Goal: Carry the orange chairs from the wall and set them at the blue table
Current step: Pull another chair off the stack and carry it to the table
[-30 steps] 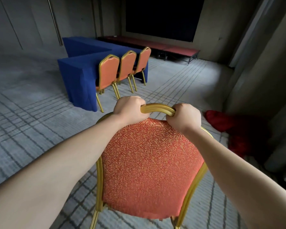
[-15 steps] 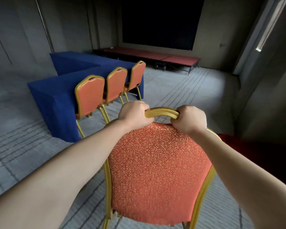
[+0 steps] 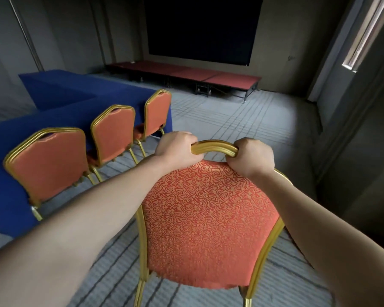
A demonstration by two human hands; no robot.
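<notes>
Both hands are clenched on the gold top rail of the chair (image 3: 208,218): the left hand (image 3: 175,148) wraps the rail's left end, the right hand (image 3: 254,157) its right end, fingers (image 3: 232,161) curled under the rail. The chair hangs in front of the person over the carpet (image 3: 220,120), its legs mostly out of sight, so I cannot tell whether they touch the floor.

Three chairs already stand at the long side of the bench (image 3: 60,94), backs outward: the near chair (image 3: 47,165), the middle chair (image 3: 113,134) and the far chair (image 3: 157,111). The bench is off to the left, close by.

To do this well, I'd keep the grip even so the chair does not swing, turn it so the back faces outward like the others, and lower it level beside the row. The near chair sticks out on the left and could catch a leg. A low red stage (image 3: 186,73) lies well apart at the far wall.
</notes>
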